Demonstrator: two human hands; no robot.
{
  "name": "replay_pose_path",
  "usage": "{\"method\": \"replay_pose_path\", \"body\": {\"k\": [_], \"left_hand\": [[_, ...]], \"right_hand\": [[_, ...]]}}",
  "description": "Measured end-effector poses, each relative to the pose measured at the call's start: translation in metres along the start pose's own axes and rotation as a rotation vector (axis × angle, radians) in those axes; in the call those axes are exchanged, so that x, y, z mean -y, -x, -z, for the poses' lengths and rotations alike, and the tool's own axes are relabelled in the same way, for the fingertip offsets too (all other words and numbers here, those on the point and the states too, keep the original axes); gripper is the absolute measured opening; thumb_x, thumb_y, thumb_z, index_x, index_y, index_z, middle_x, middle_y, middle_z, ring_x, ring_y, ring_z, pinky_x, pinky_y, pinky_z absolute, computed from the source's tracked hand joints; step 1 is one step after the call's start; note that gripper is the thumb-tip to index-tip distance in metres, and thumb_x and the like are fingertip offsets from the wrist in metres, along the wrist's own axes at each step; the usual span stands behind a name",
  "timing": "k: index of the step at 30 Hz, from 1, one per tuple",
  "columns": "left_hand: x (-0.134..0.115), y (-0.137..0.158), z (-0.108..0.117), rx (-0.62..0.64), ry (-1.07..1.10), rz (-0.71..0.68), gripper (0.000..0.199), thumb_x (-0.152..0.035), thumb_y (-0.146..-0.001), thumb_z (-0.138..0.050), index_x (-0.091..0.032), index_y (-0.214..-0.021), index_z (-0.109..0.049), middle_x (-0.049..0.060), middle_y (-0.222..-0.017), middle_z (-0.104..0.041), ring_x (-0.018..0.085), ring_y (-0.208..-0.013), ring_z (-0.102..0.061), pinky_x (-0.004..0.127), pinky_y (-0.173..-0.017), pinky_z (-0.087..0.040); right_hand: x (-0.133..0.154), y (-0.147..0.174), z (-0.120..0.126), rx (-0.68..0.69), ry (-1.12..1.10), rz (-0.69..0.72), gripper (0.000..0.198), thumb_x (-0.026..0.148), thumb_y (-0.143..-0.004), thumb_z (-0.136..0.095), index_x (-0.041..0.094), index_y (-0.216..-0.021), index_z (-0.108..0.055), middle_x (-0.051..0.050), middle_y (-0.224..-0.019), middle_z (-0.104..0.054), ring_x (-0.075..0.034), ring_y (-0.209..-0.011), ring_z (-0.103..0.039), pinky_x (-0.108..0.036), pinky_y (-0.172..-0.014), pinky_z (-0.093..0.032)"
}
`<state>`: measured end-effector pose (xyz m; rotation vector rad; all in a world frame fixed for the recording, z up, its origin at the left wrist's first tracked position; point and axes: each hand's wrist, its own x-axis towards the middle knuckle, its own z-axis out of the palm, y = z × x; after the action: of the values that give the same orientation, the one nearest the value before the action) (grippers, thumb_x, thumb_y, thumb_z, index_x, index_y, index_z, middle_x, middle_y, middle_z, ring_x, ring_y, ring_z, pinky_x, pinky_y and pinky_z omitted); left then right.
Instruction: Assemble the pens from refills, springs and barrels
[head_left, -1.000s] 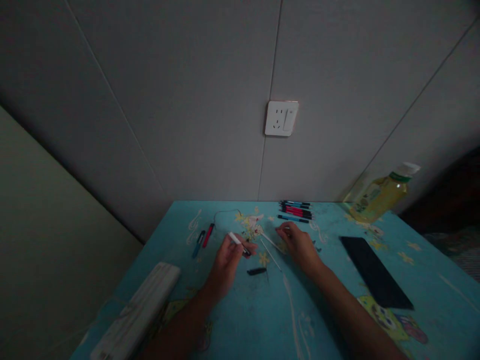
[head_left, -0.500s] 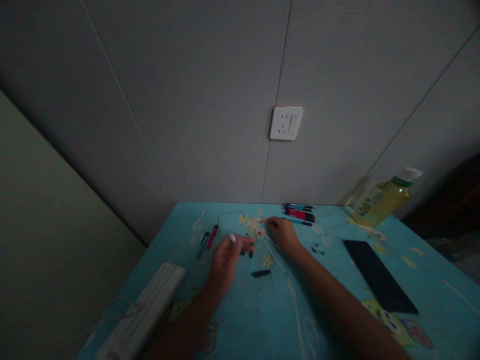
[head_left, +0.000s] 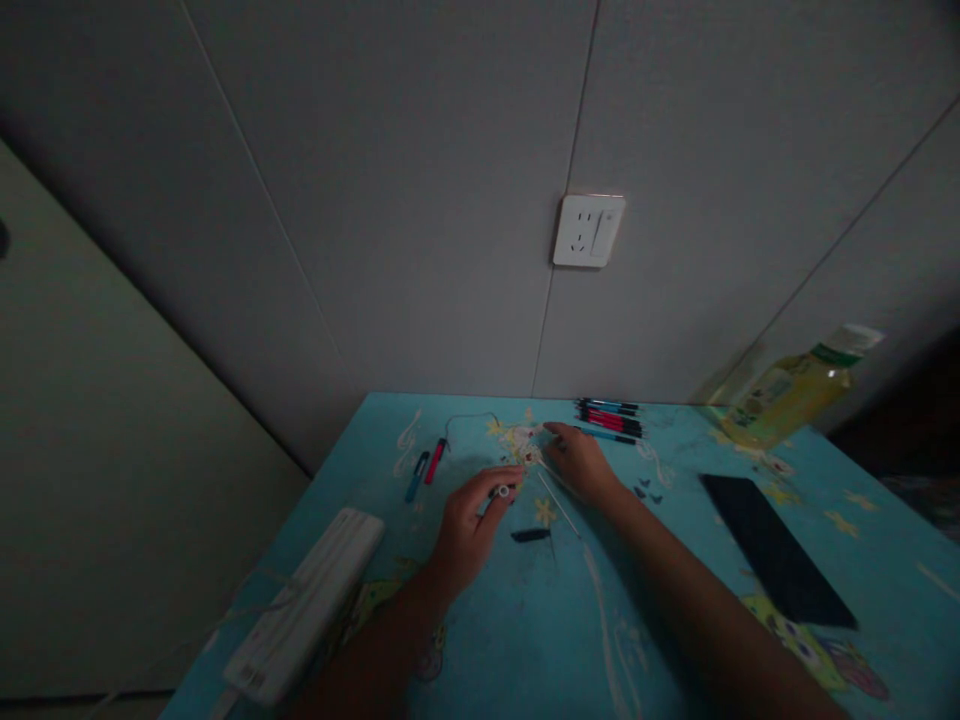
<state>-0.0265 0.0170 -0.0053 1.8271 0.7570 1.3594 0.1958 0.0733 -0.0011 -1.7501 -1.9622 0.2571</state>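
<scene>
My left hand (head_left: 474, 515) is closed, with thumb and fingers pinching a small tube with a white ring-shaped end (head_left: 503, 491), which points toward me. My right hand (head_left: 576, 458) rests on the table a little farther back, index finger stretched to the left and fingers apart; no object shows in it. Close to its fingertips lie small parts, hard to tell from the printed cloth. A thin white rod (head_left: 559, 503) and a black pen-like piece (head_left: 530, 535) lie between my forearms. Left of my hands are a red pen part (head_left: 435, 462) and a blue pen part (head_left: 418, 477).
Several blue, red and black pens (head_left: 611, 422) lie at the back. Small dark clip-like pieces (head_left: 646, 492) sit right of my wrist. A black flat slab (head_left: 776, 545), a yellow drink bottle (head_left: 795, 400) and a white power strip (head_left: 307, 605) stand around; a socket (head_left: 589, 231) is on the wall.
My left hand has turned and moved slightly right, so the tube's end now faces me. The right hand's index finger has stretched out. The whole view has shifted a little.
</scene>
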Motion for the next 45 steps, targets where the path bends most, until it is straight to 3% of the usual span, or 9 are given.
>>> {"method": "replay_pose_path", "body": {"k": [4,8,12,19,25,30,36,41,45], "left_hand": [[-0.001,-0.002,-0.001,-0.031,0.027,0.019,0.020,-0.022,-0.094,-0.051,-0.019,-0.107,-0.067,0.008,-0.115,-0.069,0.021,-0.110,-0.062,0.038,-0.100,-0.047],[-0.001,-0.003,-0.003,-0.064,0.058,0.058,0.020,-0.023,-0.094,-0.051,-0.019,-0.106,-0.067,0.008,-0.114,-0.069,0.021,-0.110,-0.063,0.039,-0.100,-0.047],[0.001,-0.004,-0.004,-0.063,0.057,0.067,0.020,-0.024,-0.095,-0.051,-0.019,-0.105,-0.067,0.008,-0.114,-0.068,0.020,-0.111,-0.061,0.038,-0.102,-0.045],[0.006,-0.003,-0.004,-0.047,-0.069,0.235,0.024,-0.031,-0.096,-0.048,-0.019,-0.108,-0.065,0.005,-0.094,-0.069,0.017,-0.090,-0.065,0.030,-0.083,-0.051],[0.015,0.000,-0.006,-0.107,-0.248,0.306,0.040,-0.033,-0.098,-0.041,-0.022,-0.136,-0.044,0.000,-0.082,-0.062,0.013,-0.064,-0.056,0.024,-0.060,-0.046],[0.015,-0.002,-0.003,-0.054,-0.350,0.246,0.030,-0.030,-0.099,-0.038,-0.021,-0.124,-0.051,0.005,-0.101,-0.064,0.016,-0.085,-0.060,0.029,-0.078,-0.047],[0.012,-0.002,0.001,0.080,-0.430,0.196,0.023,-0.031,-0.099,-0.038,-0.021,-0.109,-0.057,0.004,-0.093,-0.067,0.017,-0.084,-0.064,0.028,-0.078,-0.047],[0.017,0.002,-0.001,0.163,-0.491,0.122,0.028,-0.032,-0.099,-0.039,-0.022,-0.118,-0.057,0.006,-0.103,-0.070,0.019,-0.092,-0.067,0.031,-0.084,-0.050],[0.023,0.004,0.001,0.225,-0.560,0.050,0.031,-0.032,-0.099,-0.040,-0.024,-0.125,-0.055,0.006,-0.113,-0.070,0.020,-0.099,-0.067,0.034,-0.090,-0.052]], "right_hand": [[0.014,0.031,0.017,0.010,0.037,0.071,0.032,0.017,-0.088,-0.053,0.017,-0.118,-0.063,-0.010,-0.117,-0.066,-0.020,-0.106,-0.061,-0.027,-0.093,-0.042],[0.025,0.079,0.024,0.115,0.164,0.043,0.022,0.030,-0.094,-0.047,0.020,-0.092,-0.067,-0.007,-0.088,-0.068,-0.019,-0.081,-0.064,-0.027,-0.073,-0.044],[0.027,0.107,0.020,0.188,0.235,-0.057,0.017,0.034,-0.091,-0.052,0.021,-0.085,-0.062,-0.005,-0.085,-0.067,-0.019,-0.073,-0.064,-0.027,-0.062,-0.039],[0.031,0.109,0.018,0.209,0.191,-0.186,0.014,0.024,-0.092,-0.049,0.019,-0.097,-0.060,-0.007,-0.093,-0.068,-0.020,-0.081,-0.065,-0.027,-0.066,-0.041],[0.031,0.114,0.024,0.222,0.330,-0.208,0.022,0.021,-0.095,-0.044,0.018,-0.089,-0.065,-0.011,-0.096,-0.066,-0.022,-0.086,-0.064,-0.029,-0.069,-0.044],[0.027,0.115,0.020,0.203,0.384,-0.159,0.020,0.017,-0.095,-0.045,0.016,-0.091,-0.065,-0.013,-0.094,-0.065,-0.024,-0.089,-0.063,-0.033,-0.077,-0.046],[0.025,0.111,0.021,0.057,0.023,-0.100,0.016,0.017,-0.097,-0.044,0.018,-0.094,-0.060,-0.008,-0.090,-0.065,-0.020,-0.083,-0.061,-0.031,-0.077,-0.047],[0.030,0.109,0.025,-0.056,-0.269,0.088,0.025,0.019,-0.099,-0.039,0.021,-0.109,-0.063,-0.008,-0.098,-0.064,-0.020,-0.092,-0.060,-0.033,-0.085,-0.048],[0.032,0.109,0.028,-0.108,-0.309,0.098,0.028,0.020,-0.100,-0.038,0.021,-0.109,-0.065,-0.009,-0.097,-0.064,-0.021,-0.091,-0.060,-0.035,-0.083,-0.050]]}}
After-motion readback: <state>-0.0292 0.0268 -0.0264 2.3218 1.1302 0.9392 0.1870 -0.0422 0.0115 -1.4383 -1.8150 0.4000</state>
